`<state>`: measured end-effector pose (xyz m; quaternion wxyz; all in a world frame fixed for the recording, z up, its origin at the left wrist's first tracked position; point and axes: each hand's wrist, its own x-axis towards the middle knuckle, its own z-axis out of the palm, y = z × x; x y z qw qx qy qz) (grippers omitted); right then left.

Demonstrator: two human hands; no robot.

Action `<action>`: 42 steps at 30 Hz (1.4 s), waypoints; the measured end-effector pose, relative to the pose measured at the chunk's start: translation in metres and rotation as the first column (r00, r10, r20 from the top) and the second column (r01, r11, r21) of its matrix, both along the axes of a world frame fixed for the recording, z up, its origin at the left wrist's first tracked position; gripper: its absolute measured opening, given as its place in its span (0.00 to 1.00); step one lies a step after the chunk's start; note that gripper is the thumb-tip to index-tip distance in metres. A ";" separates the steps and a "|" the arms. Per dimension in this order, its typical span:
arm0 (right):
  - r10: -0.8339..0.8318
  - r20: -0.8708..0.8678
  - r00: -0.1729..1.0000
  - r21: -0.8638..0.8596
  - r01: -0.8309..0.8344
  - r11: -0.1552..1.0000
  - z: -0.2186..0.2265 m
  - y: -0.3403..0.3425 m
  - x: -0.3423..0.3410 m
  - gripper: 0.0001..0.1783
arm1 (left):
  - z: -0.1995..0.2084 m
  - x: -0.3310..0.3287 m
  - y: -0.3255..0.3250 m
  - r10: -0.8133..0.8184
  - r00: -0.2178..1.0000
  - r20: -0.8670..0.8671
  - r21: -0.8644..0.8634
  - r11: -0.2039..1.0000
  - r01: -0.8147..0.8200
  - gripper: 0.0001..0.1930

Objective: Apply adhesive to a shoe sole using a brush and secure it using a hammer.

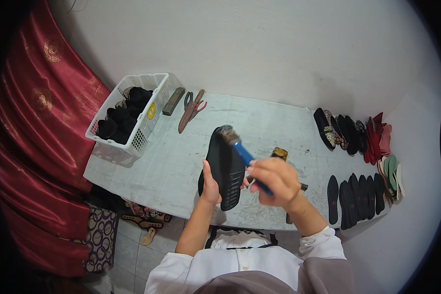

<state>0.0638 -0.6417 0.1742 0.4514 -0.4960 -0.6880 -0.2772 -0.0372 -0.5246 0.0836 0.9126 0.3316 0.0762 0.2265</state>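
In my left hand [210, 187] is a black shoe sole [222, 166], held up above the table with its toe end pointing away and its ridged heel end toward me. The thumb lies along the left edge, and fingertips show at the right edge. My right hand [275, 182] is closed round the blue handle of a brush [242, 153]. The brush's worn bristle end is at the sole's toe end. Just beyond my right hand stands a small container with a yellow-brown stained top [280, 153], its lower part hidden. A dark tool end [304, 186] pokes out beside the right wrist.
On the pale table [157, 174], a white basket [144, 130] of black pieces stands at the left. Near it lie a block [173, 101] and red-handled pliers [197, 109]. Finished-looking shoes [324, 128], black insoles [349, 203] and coloured pieces [390, 169] line the right. A red curtain [39, 147] hangs left.
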 end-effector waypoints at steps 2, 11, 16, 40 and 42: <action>-0.019 -0.045 0.999 0.002 0.019 1.000 0.000 -0.003 -0.004 0.17 | 0.005 0.001 -0.003 0.024 0.998 -0.059 0.058 0.998 -0.020 0.49; 0.019 0.086 0.996 -0.044 -0.015 0.999 0.003 -0.001 -0.006 0.17 | 0.002 -0.011 0.001 0.014 0.987 -0.158 0.223 0.975 0.022 0.48; 0.144 0.129 0.981 -0.154 -0.124 0.980 0.005 -0.007 -0.016 0.14 | 0.005 -0.006 0.000 0.022 0.994 -0.104 0.090 0.996 -0.013 0.49; 0.235 0.166 0.958 -0.211 -0.198 0.957 0.014 -0.013 -0.020 0.19 | -0.013 -0.012 0.006 -0.067 0.997 -0.036 0.165 0.984 0.072 0.46; 0.233 0.065 0.970 -0.117 -0.225 0.967 0.011 -0.008 -0.009 0.18 | -0.009 -0.013 0.006 -0.037 0.999 0.000 0.225 0.974 0.036 0.44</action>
